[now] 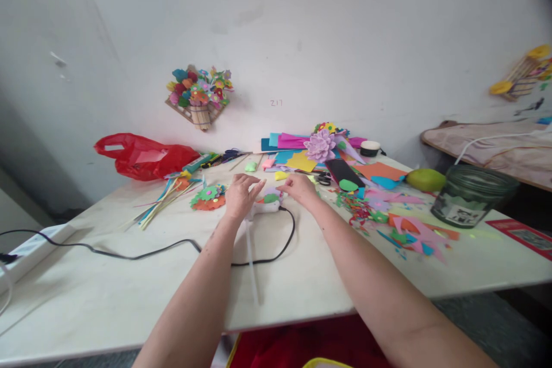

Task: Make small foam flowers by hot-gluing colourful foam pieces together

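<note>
My left hand (242, 195) is over the middle of the table, its thumb and fingers curved but apart, with nothing visible between them. Facing it, my right hand (298, 187) has its fingertips pressed together; what they hold, if anything, is too small to make out. Between and just below the hands lies a white glue gun (266, 207), with a translucent glue stick (250, 261) stretching toward the front edge. Small purple and green foam pieces (271, 198) show just behind the gun. Left of my left hand sits a green and orange foam flower (209, 199).
Thin sticks (161, 207) and a red plastic bag (144, 156) are at the left. A black cord (142, 256) crosses from the power strip (41, 250). Foam scraps (416, 230), a phone (344, 173) and a green glass jar (466, 198) occupy the right.
</note>
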{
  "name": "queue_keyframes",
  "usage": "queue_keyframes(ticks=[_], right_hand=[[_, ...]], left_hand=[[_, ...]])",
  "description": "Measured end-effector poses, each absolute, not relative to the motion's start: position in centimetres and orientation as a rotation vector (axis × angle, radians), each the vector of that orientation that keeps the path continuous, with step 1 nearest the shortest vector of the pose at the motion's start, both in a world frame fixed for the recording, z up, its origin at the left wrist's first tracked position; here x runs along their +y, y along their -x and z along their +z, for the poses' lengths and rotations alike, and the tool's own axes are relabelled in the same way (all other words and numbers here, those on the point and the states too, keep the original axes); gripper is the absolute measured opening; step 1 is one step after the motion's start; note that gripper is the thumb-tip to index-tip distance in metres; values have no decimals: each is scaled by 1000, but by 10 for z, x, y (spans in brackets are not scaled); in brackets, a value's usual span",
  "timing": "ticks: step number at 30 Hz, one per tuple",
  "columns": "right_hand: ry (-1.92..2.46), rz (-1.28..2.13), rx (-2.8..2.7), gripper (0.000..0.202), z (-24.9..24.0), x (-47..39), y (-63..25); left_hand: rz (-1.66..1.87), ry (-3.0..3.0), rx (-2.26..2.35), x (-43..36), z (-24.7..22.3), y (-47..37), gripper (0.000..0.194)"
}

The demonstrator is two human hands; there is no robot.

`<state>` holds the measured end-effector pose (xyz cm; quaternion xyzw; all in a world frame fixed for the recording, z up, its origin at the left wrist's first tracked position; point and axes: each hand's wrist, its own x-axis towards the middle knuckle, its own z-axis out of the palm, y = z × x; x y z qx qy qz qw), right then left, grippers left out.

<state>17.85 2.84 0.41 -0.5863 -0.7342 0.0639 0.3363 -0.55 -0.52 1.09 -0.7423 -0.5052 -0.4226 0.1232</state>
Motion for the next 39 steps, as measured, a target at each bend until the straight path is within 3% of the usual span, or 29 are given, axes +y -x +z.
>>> queue_keyframes(ticks=[4, 15, 22, 31, 37, 39], right_hand=[[1549, 163, -1931, 19, 3, 31, -179], [1590, 158, -2001, 47, 3, 31, -178], [1627, 143, -1979, 22, 2, 30, -180], [1649, 110, -1973, 53, 7, 28, -179], [1632, 103, -2002, 26, 3, 30, -180], [1636, 93, -2005, 28, 3, 30, -180]], left_hand=[[-1217, 2161, -1479, -5, 11, 5, 36], [-1200, 2149, -1470, -5, 10, 5, 35], [-1207, 2141, -1472, -5, 10, 5, 35], [-1197, 2156, -1471, -6, 12, 5, 35], [-1191, 2153, -1476, -5, 11, 5, 36], [-1189, 2150, -1479, -5, 10, 5, 36]])
